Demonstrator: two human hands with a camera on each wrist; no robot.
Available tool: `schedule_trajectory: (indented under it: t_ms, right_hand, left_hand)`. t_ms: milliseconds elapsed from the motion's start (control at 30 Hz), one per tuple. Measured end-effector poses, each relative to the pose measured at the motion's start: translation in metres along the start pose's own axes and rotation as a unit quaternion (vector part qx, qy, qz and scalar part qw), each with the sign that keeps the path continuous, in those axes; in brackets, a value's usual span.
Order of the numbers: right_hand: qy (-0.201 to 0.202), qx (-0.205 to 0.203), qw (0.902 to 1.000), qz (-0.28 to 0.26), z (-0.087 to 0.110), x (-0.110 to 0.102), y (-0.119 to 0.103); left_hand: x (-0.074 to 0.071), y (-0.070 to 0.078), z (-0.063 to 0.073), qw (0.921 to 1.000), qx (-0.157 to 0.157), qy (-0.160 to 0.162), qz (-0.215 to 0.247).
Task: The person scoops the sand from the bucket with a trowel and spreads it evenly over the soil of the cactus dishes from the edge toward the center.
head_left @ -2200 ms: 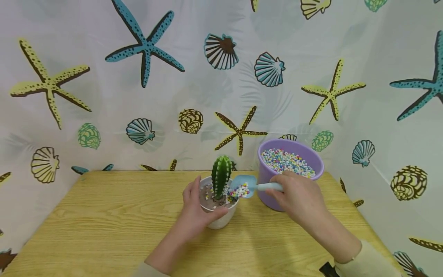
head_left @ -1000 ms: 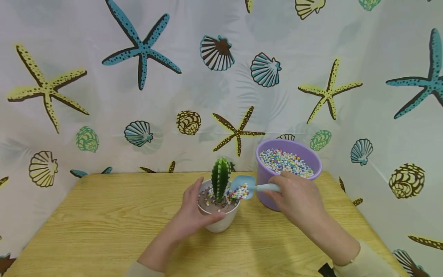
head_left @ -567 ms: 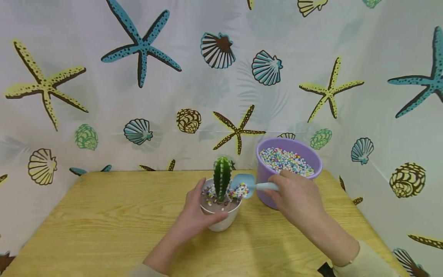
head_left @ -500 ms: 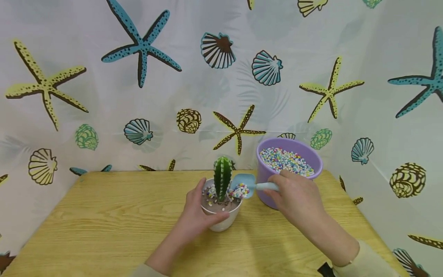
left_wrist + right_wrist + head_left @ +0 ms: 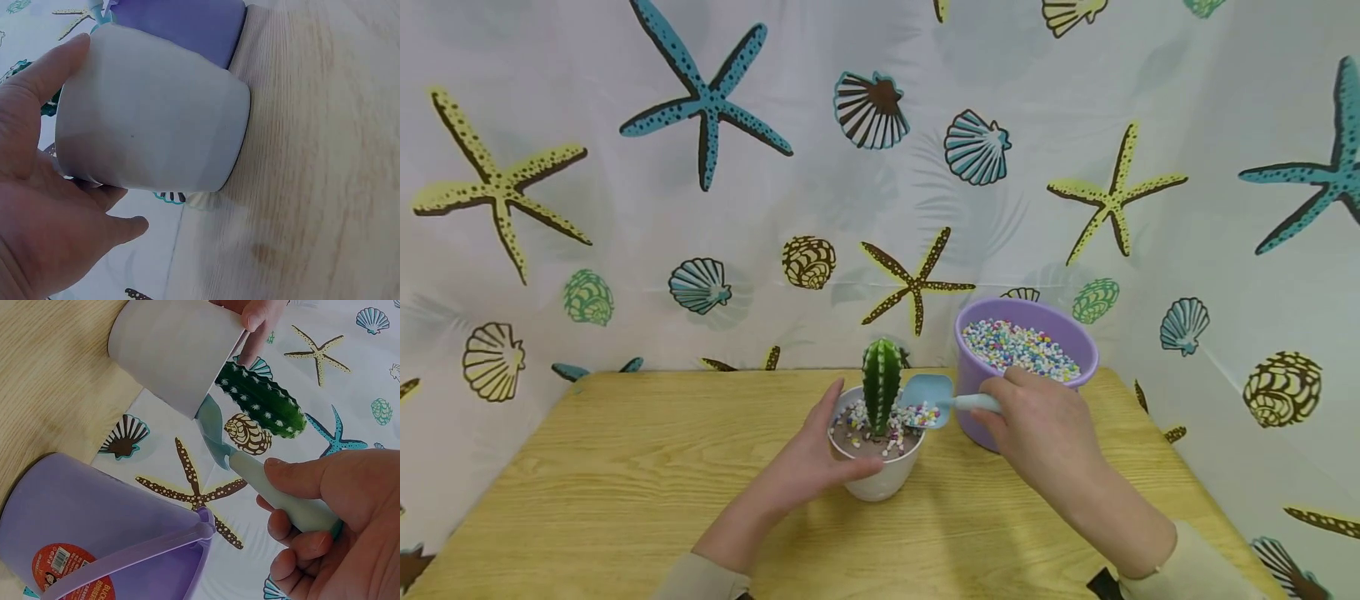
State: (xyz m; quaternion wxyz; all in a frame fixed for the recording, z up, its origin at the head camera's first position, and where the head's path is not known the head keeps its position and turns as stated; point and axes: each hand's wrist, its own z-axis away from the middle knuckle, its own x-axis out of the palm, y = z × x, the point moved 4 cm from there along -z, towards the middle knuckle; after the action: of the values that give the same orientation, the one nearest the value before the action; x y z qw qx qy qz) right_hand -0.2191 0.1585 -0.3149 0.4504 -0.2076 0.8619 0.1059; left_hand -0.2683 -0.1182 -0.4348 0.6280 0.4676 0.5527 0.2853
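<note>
A green cactus stands upright in a white flowerpot on the wooden table. My left hand holds the pot from the left, thumb at the near rim and fingers round the far side; the left wrist view shows the thumb on the rim of the flowerpot. My right hand grips the pale handle of a light blue scoop, whose tip rests at the pot's right rim. Some colourful pebbles lie on the blade, and more are scattered over the brown soil around the cactus.
A purple bucket filled with small colourful pebbles stands behind the right hand. In the right wrist view its handle hangs down across a red label. A curtain with sea shells and starfish closes off the back.
Pebbles have slid off the scoop into the pot: fewer lie on the blade, more on the soil. Both hands have kept nearly the same place, the pot shifting only slightly.
</note>
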Motion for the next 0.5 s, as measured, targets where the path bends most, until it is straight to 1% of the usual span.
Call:
schedule_trajectory:
  t_ms: [67,200,500]
  right_hand:
    - [0.005,-0.007,1.0,0.002,0.001,0.0,0.0]
    - [0.016,-0.015,0.9998,0.005,0.001,0.0,-0.001]
    - [0.031,-0.026,0.9991,0.014,0.004,-0.002,-0.005]
  left_hand:
    - [-0.001,-0.001,-0.001,1.0,-0.004,0.0,-0.006]
    - [0.002,-0.001,0.0,0.9997,-0.013,0.014,-0.017]
    - [0.013,-0.001,0.003,0.9982,-0.004,0.057,-0.019]
